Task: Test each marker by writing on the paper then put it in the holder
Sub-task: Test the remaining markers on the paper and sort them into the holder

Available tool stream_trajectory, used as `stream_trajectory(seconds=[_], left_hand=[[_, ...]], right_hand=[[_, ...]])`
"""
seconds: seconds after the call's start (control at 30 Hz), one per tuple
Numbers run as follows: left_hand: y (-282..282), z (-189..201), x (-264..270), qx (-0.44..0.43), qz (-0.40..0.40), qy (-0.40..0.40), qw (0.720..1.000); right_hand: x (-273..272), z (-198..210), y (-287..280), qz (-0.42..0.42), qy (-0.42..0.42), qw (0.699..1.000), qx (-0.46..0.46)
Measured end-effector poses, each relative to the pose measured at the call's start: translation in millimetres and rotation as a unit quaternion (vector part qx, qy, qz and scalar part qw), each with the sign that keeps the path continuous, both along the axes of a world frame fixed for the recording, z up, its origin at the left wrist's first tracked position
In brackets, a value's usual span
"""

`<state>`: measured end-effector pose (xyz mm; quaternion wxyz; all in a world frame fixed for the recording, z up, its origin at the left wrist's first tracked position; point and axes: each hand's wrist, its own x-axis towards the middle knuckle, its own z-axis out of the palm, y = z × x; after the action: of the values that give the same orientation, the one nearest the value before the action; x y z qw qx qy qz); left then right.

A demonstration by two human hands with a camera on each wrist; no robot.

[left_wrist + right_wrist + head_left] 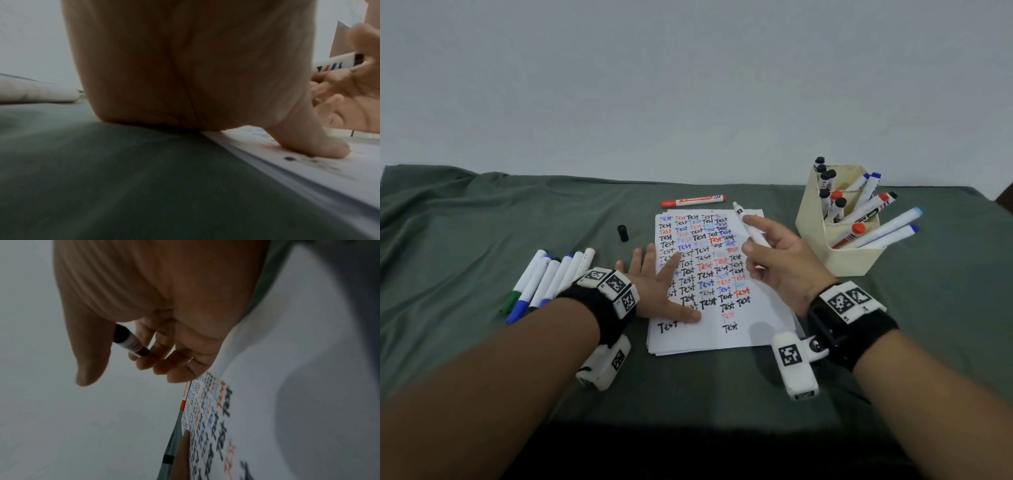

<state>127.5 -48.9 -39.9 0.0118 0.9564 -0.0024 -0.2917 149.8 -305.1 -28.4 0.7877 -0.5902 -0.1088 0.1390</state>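
Observation:
A stack of white paper (753,329) covered with several "Test" words in black, red and blue lies in the middle of the green cloth. My left hand (657,274) rests flat on its left edge with fingers spread, and the thumb (308,146) presses the sheet (308,175). My right hand (753,236) hovers over the paper's right side. It holds an uncapped white marker (751,226) between thumb and fingers, tip pointing away, up and to the left. The right wrist view shows this marker (131,344) in my fingers. A cream holder (822,246) with several markers stands at the right.
A black cap (623,233) lies on the cloth left of the paper. A red marker (693,201) lies just beyond the paper's far edge. Several capped markers (551,277) lie in a row left of my left wrist. A grey wall rises behind the table.

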Motion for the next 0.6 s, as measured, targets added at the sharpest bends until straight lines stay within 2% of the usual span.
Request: stream_trajectory(seconds=[0.1, 0.23, 0.43, 0.6], left_hand=[[0.1, 1.5, -1.5, 0.004, -0.001, 0.002, 1.000], [-1.1, 2.8, -0.8, 0.007, -0.001, 0.005, 1.000], [-1.3, 3.8, -1.4, 0.002, 0.001, 0.009, 1.000], [-1.4, 1.9, -2.0, 0.005, 0.002, 0.006, 1.000]], right_hand=[[-10.0, -20.0, -7.5, 0.020, 0.044, 0.995, 0.084], [-17.6, -34.5, -13.4, -0.014, 0.069, 0.990, 0.123], [-22.0, -35.5, -10.0, -0.054, 0.060, 0.993, 0.085], [-20.6, -35.1, -6.2, -0.096, 0.079, 0.988, 0.089]])
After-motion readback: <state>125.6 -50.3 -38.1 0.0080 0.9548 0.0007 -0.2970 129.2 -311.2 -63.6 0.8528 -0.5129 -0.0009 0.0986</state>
